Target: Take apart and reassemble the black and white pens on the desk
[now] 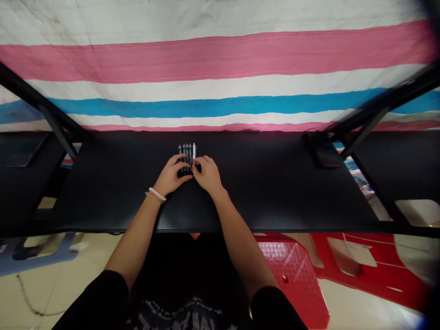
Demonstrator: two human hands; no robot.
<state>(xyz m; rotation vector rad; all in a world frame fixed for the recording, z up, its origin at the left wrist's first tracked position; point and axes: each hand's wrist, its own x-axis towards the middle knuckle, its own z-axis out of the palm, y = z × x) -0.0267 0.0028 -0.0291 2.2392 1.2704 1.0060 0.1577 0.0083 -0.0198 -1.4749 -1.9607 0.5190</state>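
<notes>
Several pens (187, 151) lie side by side in a small row on the black table (261, 183), their tips pointing away from me. My left hand (172, 176), with a pale bead bracelet at the wrist, rests its fingers on the near ends of the dark pens. My right hand (206, 174) pinches the near end of the rightmost pen, which has a white barrel (194, 150). Both hands meet at the row and hide the pens' near halves.
A cloth with pink, white and blue stripes (220, 59) hangs behind the table. Black frame bars (374, 107) slant in at both back corners. Red plastic stools (360, 266) stand on the floor at lower right, a grey one (37, 254) at lower left.
</notes>
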